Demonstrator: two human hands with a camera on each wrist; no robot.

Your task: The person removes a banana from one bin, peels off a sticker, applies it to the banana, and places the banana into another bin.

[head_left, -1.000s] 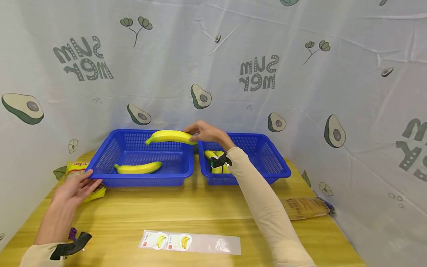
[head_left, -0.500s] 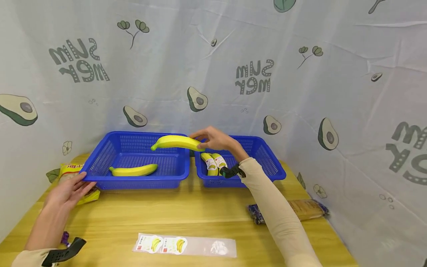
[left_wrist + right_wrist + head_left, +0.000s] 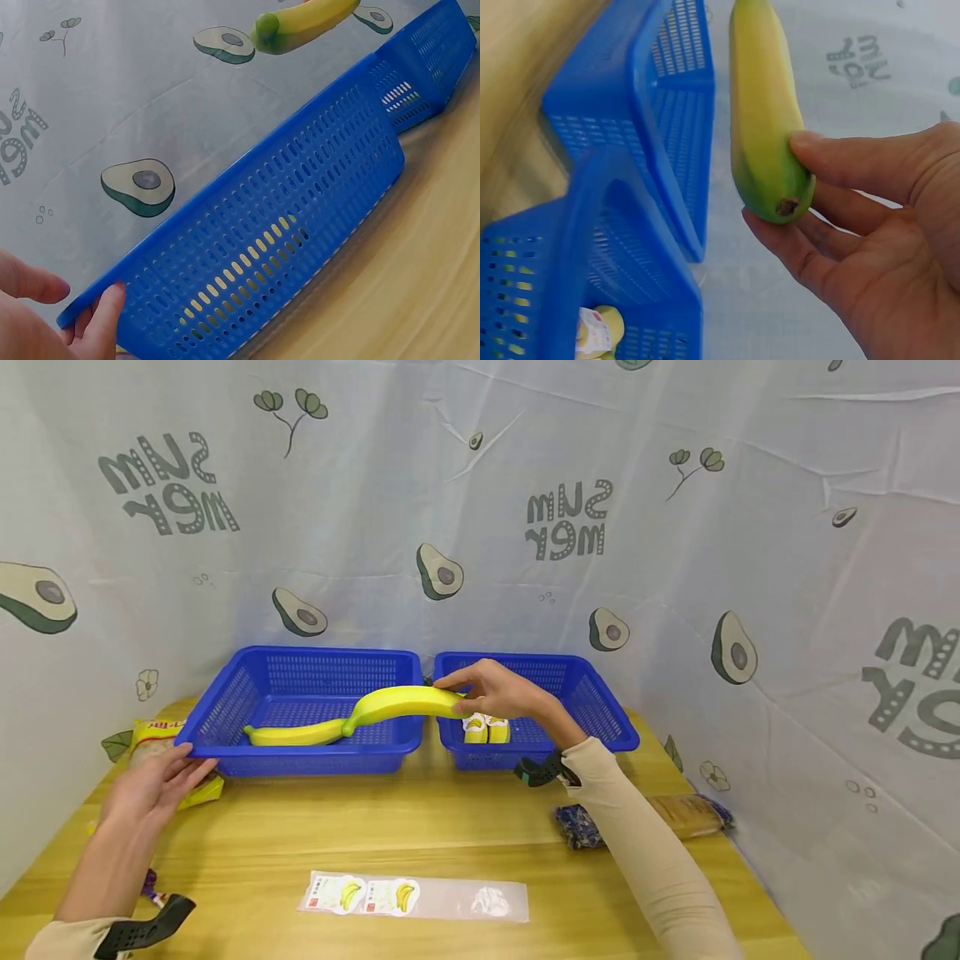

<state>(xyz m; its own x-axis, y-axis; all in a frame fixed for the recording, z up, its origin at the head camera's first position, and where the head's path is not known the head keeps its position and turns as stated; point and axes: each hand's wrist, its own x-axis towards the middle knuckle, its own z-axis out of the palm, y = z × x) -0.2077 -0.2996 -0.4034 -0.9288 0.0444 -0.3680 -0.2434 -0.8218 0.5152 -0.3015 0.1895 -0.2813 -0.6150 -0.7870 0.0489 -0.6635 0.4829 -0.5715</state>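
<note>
My right hand pinches one end of a yellow banana and holds it in the air above the gap between two blue baskets; the right wrist view shows thumb and fingers round the banana's tip. A second banana lies in the left basket. My left hand rests with straight fingers on that basket's front left corner. The right basket holds labelled bananas.
A clear bag with banana stickers lies flat near the table's front edge. A yellow packet sits left of the left basket, and a brown and purple packet lies at the right. Avocado-print cloth walls surround the wooden table.
My right hand has carried the banana lower and rightward, from over the left basket toward the gap between the baskets. The left hand stays at the basket's corner.
</note>
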